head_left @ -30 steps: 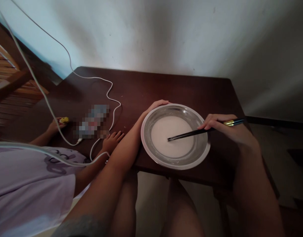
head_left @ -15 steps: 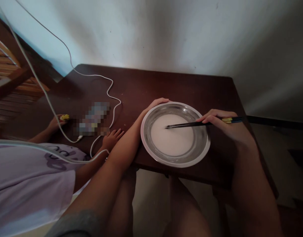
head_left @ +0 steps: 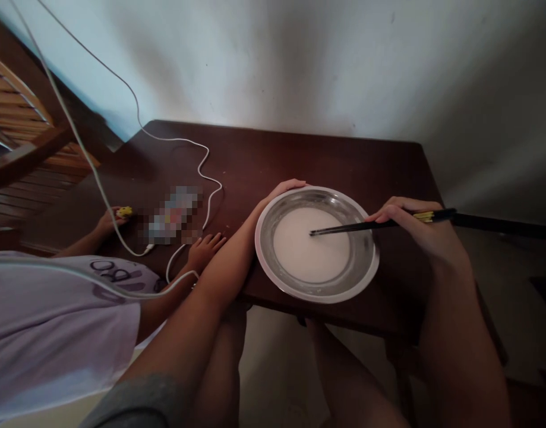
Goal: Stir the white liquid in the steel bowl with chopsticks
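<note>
A wide metal basin [head_left: 317, 295] stands near the front edge of the brown table, holding a smooth white liquid [head_left: 312, 255]. My left hand [head_left: 287, 186] curls round the far left side of its rim, the fingertips partly hidden behind it. In my right hand [head_left: 409, 220], to the right of the basin, is a pair of dark chopsticks [head_left: 348, 227] with yellow-marked ends. Their tips reach over the basin and touch or dip into the white liquid near its middle.
At the left, another person in a light purple shirt [head_left: 68, 327] rests a hand [head_left: 205, 251] beside a blurred-out phone [head_left: 173, 215]; their other hand holds a small yellow object [head_left: 124, 212]. A white cable [head_left: 212, 184] winds over the table [head_left: 335, 157]. A wooden chair [head_left: 23, 160] stands behind.
The chopsticks have shifted slightly right in the liquid, my right hand moving with them. My left hand stays on the rim. The whole view has moved a little.
</note>
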A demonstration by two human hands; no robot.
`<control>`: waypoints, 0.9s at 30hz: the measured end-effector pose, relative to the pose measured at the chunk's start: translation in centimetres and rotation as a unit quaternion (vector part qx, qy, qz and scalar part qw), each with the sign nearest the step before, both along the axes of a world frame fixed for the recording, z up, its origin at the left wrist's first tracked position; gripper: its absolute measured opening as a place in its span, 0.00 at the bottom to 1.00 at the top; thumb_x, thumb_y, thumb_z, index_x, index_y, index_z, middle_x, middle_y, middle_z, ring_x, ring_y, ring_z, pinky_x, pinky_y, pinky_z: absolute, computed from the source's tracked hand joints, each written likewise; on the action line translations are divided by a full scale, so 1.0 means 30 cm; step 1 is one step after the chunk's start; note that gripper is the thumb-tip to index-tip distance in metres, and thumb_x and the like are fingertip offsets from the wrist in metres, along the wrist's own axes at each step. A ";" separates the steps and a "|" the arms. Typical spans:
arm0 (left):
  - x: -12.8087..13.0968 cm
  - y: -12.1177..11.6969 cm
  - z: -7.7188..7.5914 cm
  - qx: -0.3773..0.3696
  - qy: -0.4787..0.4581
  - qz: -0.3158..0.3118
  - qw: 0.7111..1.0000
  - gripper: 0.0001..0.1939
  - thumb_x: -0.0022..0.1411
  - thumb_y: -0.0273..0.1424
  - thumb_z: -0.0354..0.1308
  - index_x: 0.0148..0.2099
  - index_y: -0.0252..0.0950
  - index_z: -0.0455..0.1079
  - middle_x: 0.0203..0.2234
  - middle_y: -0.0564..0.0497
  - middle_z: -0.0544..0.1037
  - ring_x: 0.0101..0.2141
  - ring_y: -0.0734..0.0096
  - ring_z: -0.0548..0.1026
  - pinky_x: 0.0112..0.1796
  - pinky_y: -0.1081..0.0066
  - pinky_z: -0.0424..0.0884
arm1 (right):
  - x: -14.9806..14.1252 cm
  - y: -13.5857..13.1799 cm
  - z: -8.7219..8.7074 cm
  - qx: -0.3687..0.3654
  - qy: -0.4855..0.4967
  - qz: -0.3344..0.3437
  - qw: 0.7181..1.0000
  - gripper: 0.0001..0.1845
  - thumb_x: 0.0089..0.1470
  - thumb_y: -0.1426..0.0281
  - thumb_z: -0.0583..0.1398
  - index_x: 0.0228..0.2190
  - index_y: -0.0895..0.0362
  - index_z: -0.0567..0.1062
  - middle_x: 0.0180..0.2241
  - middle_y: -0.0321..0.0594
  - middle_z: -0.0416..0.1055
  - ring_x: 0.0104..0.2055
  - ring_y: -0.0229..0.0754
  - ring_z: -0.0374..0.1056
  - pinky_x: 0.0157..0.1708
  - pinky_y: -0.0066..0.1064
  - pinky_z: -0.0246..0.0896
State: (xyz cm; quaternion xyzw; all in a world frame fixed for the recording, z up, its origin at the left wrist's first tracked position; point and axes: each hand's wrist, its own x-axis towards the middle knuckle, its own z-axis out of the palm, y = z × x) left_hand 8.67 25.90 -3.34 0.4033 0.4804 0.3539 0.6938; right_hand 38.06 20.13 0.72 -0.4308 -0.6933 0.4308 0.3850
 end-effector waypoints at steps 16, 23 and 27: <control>-0.014 0.063 -0.059 0.008 -0.001 -0.028 1.000 0.16 0.66 0.38 0.54 0.42 0.40 0.83 0.29 0.46 0.85 0.36 0.54 0.81 0.44 0.62 0.76 | 0.006 0.025 0.006 -0.013 -0.003 0.078 0.997 0.15 0.57 0.55 0.69 0.25 0.50 0.84 0.35 0.40 0.85 0.40 0.46 0.80 0.45 0.38 0.72; -0.023 0.062 -0.070 0.025 -0.001 -0.029 0.999 0.16 0.64 0.39 0.56 0.46 0.42 0.82 0.30 0.46 0.85 0.40 0.51 0.82 0.47 0.59 0.76 | 0.053 0.020 0.035 -0.018 0.017 0.016 1.000 0.20 0.58 0.52 0.68 0.21 0.50 0.82 0.27 0.39 0.83 0.35 0.46 0.79 0.42 0.39 0.73; -0.023 0.065 -0.068 0.022 -0.018 -0.050 0.998 0.15 0.65 0.38 0.54 0.40 0.41 0.83 0.30 0.44 0.86 0.44 0.43 0.80 0.50 0.55 0.73 | 0.012 0.017 0.026 -0.022 -0.006 0.080 0.997 0.16 0.56 0.53 0.69 0.24 0.50 0.85 0.32 0.39 0.85 0.37 0.45 0.80 0.41 0.37 0.73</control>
